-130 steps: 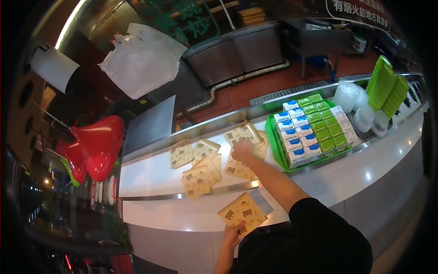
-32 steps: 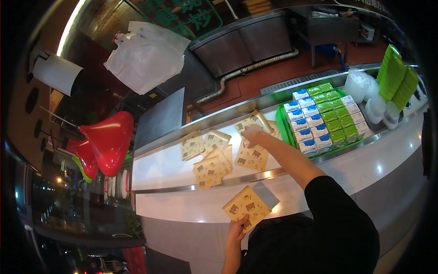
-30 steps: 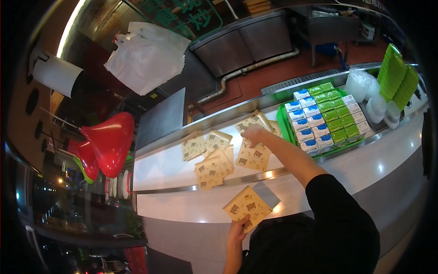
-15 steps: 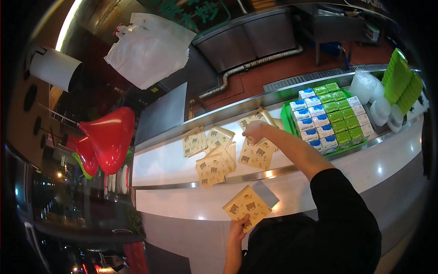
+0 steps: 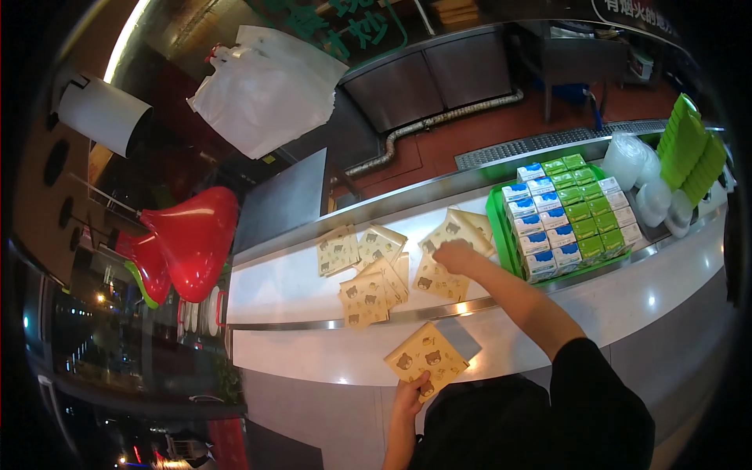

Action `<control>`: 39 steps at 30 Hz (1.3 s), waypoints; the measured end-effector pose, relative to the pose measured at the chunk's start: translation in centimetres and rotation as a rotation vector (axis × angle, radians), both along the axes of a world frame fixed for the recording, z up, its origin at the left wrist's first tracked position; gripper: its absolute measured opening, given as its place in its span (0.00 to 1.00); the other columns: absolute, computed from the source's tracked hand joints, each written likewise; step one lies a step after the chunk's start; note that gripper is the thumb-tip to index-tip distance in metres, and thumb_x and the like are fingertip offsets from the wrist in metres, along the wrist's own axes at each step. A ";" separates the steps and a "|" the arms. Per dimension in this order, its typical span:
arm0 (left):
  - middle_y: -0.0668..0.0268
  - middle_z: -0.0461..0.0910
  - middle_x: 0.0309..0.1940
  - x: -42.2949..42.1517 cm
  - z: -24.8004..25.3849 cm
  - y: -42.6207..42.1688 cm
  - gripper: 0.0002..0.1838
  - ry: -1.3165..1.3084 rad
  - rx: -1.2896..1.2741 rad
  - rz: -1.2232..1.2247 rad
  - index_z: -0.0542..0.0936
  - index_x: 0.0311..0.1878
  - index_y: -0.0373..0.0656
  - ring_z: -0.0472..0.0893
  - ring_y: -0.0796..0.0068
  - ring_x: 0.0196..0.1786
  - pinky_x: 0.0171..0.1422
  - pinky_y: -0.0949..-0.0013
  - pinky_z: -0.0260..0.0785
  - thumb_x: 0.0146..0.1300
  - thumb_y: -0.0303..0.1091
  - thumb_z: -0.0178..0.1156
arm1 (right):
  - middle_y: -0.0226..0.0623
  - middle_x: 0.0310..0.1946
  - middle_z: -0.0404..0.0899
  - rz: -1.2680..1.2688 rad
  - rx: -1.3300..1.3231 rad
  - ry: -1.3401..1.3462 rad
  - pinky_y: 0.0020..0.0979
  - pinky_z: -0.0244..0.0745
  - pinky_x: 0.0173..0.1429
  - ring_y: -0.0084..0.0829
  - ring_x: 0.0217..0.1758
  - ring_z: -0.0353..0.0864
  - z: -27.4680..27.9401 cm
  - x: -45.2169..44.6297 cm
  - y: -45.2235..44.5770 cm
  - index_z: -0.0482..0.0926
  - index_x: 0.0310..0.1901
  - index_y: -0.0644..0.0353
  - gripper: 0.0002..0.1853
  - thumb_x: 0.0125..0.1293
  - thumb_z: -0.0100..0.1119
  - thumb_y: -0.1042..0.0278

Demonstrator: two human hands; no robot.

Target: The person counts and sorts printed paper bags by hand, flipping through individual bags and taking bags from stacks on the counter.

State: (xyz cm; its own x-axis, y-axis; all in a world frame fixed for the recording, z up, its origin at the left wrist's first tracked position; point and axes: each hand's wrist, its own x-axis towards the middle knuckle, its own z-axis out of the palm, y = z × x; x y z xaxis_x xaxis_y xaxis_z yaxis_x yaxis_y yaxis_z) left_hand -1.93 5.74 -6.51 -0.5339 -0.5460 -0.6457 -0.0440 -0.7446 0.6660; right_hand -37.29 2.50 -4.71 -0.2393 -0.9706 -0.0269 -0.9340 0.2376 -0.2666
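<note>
My left hand [image 5: 406, 398] grips a tan paper bag [image 5: 427, 356] printed with brown bears, thumb on top, over the counter's front edge. More than one bag may be stacked there. Farther back, my right hand [image 5: 454, 257] is at a fanned pile of the same bags [image 5: 440, 283], its fingers bent down and closed. Their tips are hidden, so whatever they pinch does not show. Left of that pile lie further groups of bear-print bags [image 5: 364, 298], overlapping one another on the white counter [image 5: 274, 290].
A green tray [image 5: 496, 227] of small blue-white and green cartons [image 5: 560, 223] stands right of the bags. Beyond it are clear plastic containers [image 5: 634, 160] and stacked green containers [image 5: 681, 149]. A metal ledge edge [image 5: 274, 324] crosses the counter. White plastic bags [image 5: 266, 90] hang at upper left.
My right hand has shifted slightly right and toward me over the bag pile. My left hand and its bag stay nearly still. The whole view has shifted slightly.
</note>
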 end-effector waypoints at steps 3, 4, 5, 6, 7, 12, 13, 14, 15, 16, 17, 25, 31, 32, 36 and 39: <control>0.59 0.76 0.51 -0.2 -0.7 -0.2 0.23 0.043 -0.031 -0.042 0.69 0.58 0.36 0.77 0.64 0.52 0.56 0.61 0.74 0.59 0.18 0.60 | 0.41 0.37 0.82 -0.022 0.088 0.000 0.41 0.78 0.43 0.40 0.43 0.83 0.0 2.3 3.2 0.82 0.34 0.55 0.06 0.53 0.61 0.71; 0.59 0.76 0.51 -0.5 -0.5 0.0 0.23 0.047 -0.019 -0.047 0.69 0.58 0.36 0.77 0.64 0.52 0.56 0.61 0.74 0.59 0.18 0.60 | 0.41 0.37 0.81 -0.026 0.091 -0.011 0.41 0.78 0.44 0.40 0.44 0.83 -0.6 2.8 4.3 0.83 0.34 0.55 0.06 0.53 0.61 0.71; 0.59 0.76 0.51 -0.8 -0.2 -0.1 0.23 0.062 -0.015 -0.063 0.69 0.58 0.36 0.78 0.64 0.52 0.56 0.61 0.74 0.59 0.18 0.60 | 0.41 0.37 0.81 -0.030 0.105 -0.009 0.41 0.78 0.44 0.40 0.44 0.83 -1.4 3.3 5.4 0.83 0.34 0.55 0.06 0.53 0.61 0.71; 0.59 0.76 0.51 -1.1 0.1 -0.1 0.23 0.076 -0.011 -0.078 0.69 0.58 0.36 0.78 0.64 0.52 0.55 0.61 0.74 0.59 0.19 0.60 | 0.40 0.38 0.80 -0.049 0.022 -0.007 0.40 0.78 0.46 0.39 0.45 0.82 -1.8 3.8 6.3 0.83 0.35 0.55 0.07 0.52 0.62 0.71; 0.59 0.77 0.51 -1.3 0.1 -0.1 0.22 0.067 -0.029 -0.079 0.69 0.58 0.36 0.78 0.64 0.52 0.55 0.61 0.74 0.60 0.19 0.60 | 0.39 0.39 0.80 -0.067 -0.061 -0.004 0.39 0.78 0.47 0.39 0.47 0.81 -2.2 4.1 7.1 0.82 0.36 0.54 0.08 0.52 0.62 0.71; 0.58 0.77 0.51 -2.5 0.4 0.0 0.22 0.091 -0.021 -0.134 0.69 0.58 0.35 0.79 0.64 0.51 0.55 0.62 0.75 0.60 0.19 0.60 | 0.37 0.43 0.76 -0.069 -0.056 0.015 0.38 0.78 0.48 0.40 0.50 0.78 0.2 5.2 8.2 0.80 0.42 0.54 0.14 0.51 0.64 0.68; 0.58 0.77 0.51 -2.7 0.8 0.0 0.22 0.092 -0.016 -0.153 0.69 0.58 0.35 0.79 0.64 0.51 0.55 0.62 0.75 0.60 0.19 0.60 | 0.38 0.45 0.75 -0.086 -0.098 0.017 0.37 0.78 0.46 0.40 0.51 0.77 0.3 5.6 8.0 0.78 0.44 0.54 0.17 0.51 0.65 0.66; 0.57 0.77 0.51 -2.8 1.0 0.2 0.23 0.091 -0.008 -0.170 0.68 0.58 0.34 0.79 0.63 0.51 0.55 0.62 0.75 0.59 0.19 0.60 | 0.38 0.45 0.75 -0.075 -0.082 0.016 0.37 0.78 0.46 0.40 0.51 0.77 0.3 5.8 7.5 0.78 0.44 0.54 0.17 0.51 0.65 0.66; 0.57 0.77 0.51 -2.9 0.6 0.3 0.23 0.087 -0.039 -0.141 0.68 0.58 0.34 0.79 0.63 0.51 0.55 0.62 0.75 0.59 0.19 0.60 | 0.38 0.44 0.75 -0.061 -0.029 0.035 0.38 0.78 0.46 0.40 0.50 0.77 0.0 5.6 6.8 0.77 0.45 0.54 0.19 0.50 0.67 0.63; 0.57 0.77 0.51 -2.8 0.7 0.4 0.23 0.086 -0.023 -0.125 0.68 0.58 0.34 0.79 0.63 0.51 0.55 0.62 0.75 0.59 0.19 0.60 | 0.38 0.44 0.75 -0.045 0.023 0.055 0.38 0.78 0.47 0.39 0.50 0.77 -0.7 5.3 6.2 0.76 0.46 0.54 0.21 0.50 0.69 0.60; 0.57 0.77 0.51 -2.8 0.7 0.3 0.23 0.087 -0.023 -0.134 0.68 0.59 0.35 0.79 0.63 0.51 0.55 0.62 0.75 0.59 0.18 0.60 | 0.37 0.43 0.76 -0.008 0.039 0.083 0.39 0.78 0.46 0.39 0.48 0.78 -1.2 4.9 5.8 0.77 0.46 0.54 0.23 0.50 0.70 0.55; 0.58 0.78 0.49 -0.3 1.1 -0.2 0.22 0.041 -0.037 -0.084 0.70 0.56 0.35 0.79 0.66 0.50 0.53 0.64 0.75 0.58 0.19 0.61 | 0.41 0.40 0.78 0.162 0.150 0.064 0.38 0.77 0.48 0.40 0.44 0.81 -1.9 3.1 3.7 0.77 0.45 0.55 0.21 0.51 0.69 0.55; 0.59 0.78 0.48 0.6 0.0 -2.6 0.22 0.083 0.009 -0.138 0.70 0.56 0.34 0.80 0.67 0.47 0.48 0.67 0.76 0.57 0.19 0.61 | 0.44 0.34 0.79 0.153 0.099 0.064 0.41 0.77 0.44 0.43 0.41 0.82 -2.1 3.0 3.2 0.77 0.40 0.57 0.13 0.55 0.61 0.62; 0.59 0.78 0.48 0.4 0.1 -3.0 0.22 0.076 0.020 -0.166 0.70 0.56 0.34 0.80 0.68 0.46 0.47 0.67 0.75 0.57 0.19 0.61 | 0.43 0.32 0.79 0.134 0.048 0.079 0.42 0.77 0.42 0.43 0.39 0.82 -1.9 3.3 3.2 0.77 0.38 0.57 0.10 0.56 0.58 0.64; 0.60 0.78 0.47 -0.7 0.8 -4.8 0.20 0.216 0.034 -0.163 0.72 0.53 0.35 0.79 0.69 0.45 0.45 0.67 0.74 0.56 0.19 0.61 | 0.42 0.34 0.79 0.042 0.022 0.113 0.42 0.77 0.42 0.43 0.37 0.82 -0.7 5.6 3.7 0.78 0.36 0.57 0.06 0.58 0.51 0.70; 0.59 0.78 0.48 -1.2 1.1 -6.6 0.20 0.206 -0.005 -0.212 0.71 0.54 0.34 0.79 0.67 0.47 0.49 0.66 0.75 0.57 0.20 0.61 | 0.43 0.33 0.79 -0.116 0.039 0.187 0.42 0.77 0.36 0.45 0.33 0.82 -0.6 7.1 3.7 0.76 0.36 0.59 0.06 0.57 0.52 0.73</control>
State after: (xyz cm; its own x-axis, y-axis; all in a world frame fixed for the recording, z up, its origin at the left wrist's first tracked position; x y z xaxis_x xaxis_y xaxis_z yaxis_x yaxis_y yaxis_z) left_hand -3.12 -0.86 -5.46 -0.7562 -0.4106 -0.5094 -0.0619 -0.7302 0.6804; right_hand -30.19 6.17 -5.27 -0.3537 -0.9353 -0.0082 -0.9322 0.3532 -0.0798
